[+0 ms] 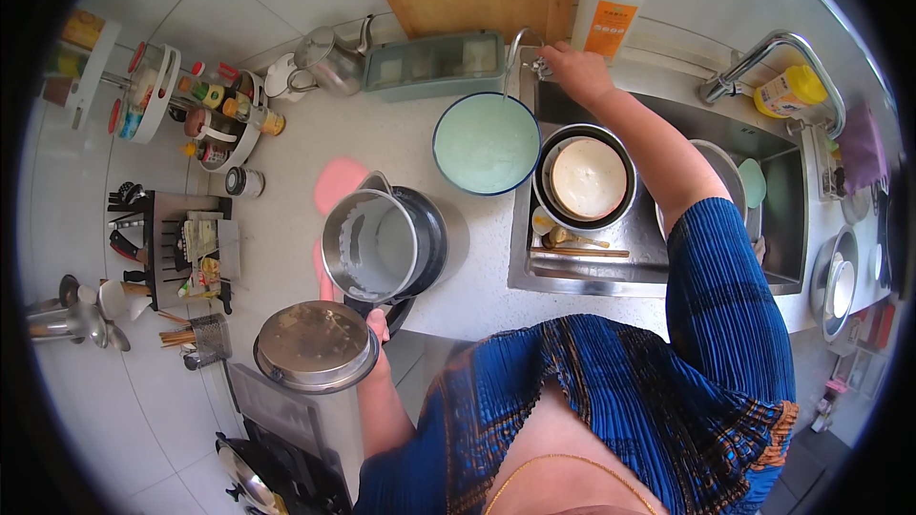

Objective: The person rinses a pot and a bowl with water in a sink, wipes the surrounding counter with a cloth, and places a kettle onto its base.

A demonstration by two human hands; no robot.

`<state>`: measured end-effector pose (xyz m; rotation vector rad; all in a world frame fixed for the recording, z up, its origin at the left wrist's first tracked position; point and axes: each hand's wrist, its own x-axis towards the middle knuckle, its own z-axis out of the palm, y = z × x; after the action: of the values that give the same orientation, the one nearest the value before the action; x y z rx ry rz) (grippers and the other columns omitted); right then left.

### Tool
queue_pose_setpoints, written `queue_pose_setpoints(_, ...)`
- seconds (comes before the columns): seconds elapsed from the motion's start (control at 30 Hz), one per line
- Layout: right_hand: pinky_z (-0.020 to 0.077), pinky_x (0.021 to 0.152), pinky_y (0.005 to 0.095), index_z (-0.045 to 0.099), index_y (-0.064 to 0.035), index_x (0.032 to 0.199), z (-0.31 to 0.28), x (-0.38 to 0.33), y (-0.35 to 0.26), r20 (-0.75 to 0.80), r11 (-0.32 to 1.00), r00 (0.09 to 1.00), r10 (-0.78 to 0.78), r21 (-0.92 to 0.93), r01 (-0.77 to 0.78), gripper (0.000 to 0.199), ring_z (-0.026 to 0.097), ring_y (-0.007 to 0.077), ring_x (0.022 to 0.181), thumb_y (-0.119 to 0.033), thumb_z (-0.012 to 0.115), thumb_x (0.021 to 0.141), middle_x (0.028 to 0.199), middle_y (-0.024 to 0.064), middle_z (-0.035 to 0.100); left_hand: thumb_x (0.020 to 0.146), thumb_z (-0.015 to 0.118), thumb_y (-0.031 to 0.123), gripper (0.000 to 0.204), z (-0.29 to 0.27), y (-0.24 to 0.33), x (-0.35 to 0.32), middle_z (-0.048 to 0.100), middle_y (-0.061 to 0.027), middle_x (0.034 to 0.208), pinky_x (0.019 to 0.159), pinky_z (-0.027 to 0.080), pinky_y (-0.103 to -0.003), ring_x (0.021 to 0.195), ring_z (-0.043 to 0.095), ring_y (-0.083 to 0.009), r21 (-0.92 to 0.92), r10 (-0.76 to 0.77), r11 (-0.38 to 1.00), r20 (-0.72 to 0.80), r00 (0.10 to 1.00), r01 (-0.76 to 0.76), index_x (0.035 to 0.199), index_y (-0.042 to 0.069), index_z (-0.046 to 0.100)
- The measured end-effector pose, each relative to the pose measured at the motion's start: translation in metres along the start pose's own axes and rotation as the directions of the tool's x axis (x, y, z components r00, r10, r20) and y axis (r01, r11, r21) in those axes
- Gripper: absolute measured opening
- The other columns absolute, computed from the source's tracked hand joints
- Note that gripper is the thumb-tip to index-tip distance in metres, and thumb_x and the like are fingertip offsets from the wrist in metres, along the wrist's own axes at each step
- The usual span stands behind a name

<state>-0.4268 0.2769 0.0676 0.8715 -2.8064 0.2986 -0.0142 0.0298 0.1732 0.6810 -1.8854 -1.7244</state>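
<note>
My left hand [378, 327] is closed at the black handle side of a steel electric kettle [374, 246]. The kettle's mouth faces up, with whitish residue on its inner wall. Its lid [318, 343] stands open beside my hand, brown stains on the underside. At the sink's back left corner, my right hand [574, 74] has its fingers closed around the knob of a thin gooseneck tap [521, 35]. That tap's spout curves over a mint-green bowl [486, 145] with a dark rim, beside the sink. I cannot tell whether water is running.
The steel sink [572, 283] holds a pot with stacked bowls [590, 178], chopsticks [582, 252] and other dishes. A larger tap [797, 36] arches over its right side. Behind are a green divided box [434, 86], a glass teapot [324, 62] and a white bottle [608, 10]. Pink mats [338, 185] lie near the kettle.
</note>
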Motion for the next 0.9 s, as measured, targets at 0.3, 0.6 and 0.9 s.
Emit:
queue_pose_setpoints(0.3,0.0528,0.071,0.0417,0.062,-0.0187,0.109,0.008,-0.003,-0.002,-0.046,0.997,0.997,0.056,0.056,-0.053,0.026,0.066,0.0267,0.093,-0.011,0.049,0.089,0.103,0.0032,0.066,0.089,0.062,0.01,0.077,0.0,0.0,0.004,0.049,-0.0023,0.069,0.052,0.035,-0.021,0.055,0.041,-0.0071,0.013,0.022,1.0,0.002,1.0,-0.022,0.151,0.003,0.018)
queue_pose_setpoints(0.6,0.0538,0.068,0.0424,0.062,-0.0219,0.115,0.017,-0.012,-0.002,-0.052,0.996,0.995,0.086,0.041,-0.084,0.032,0.067,0.0279,0.089,-0.009,0.049,0.088,0.105,0.004,0.068,0.089,0.062,0.01,0.077,-0.004,0.0,-0.001,0.05,-0.0026,0.069,0.052,0.035,-0.021,0.055,0.041,-0.0072,0.02,0.026,0.999,0.032,0.999,-0.026,0.152,0.003,0.018)
queue_pose_setpoints(0.9,0.0532,0.064,0.0436,0.058,-0.0225,0.121,0.005,-0.025,-0.012,0.018,0.99,0.991,0.132,0.049,-0.133,0.034,0.068,0.0311,0.079,-0.011,0.049,0.091,0.086,0.009,0.069,0.089,0.062,0.009,0.077,0.001,0.005,-0.002,0.05,-0.0029,0.069,0.051,0.035,-0.021,0.055,0.04,-0.0072,0.007,0.002,1.0,0.007,1.0,-0.002,0.152,0.004,0.019)
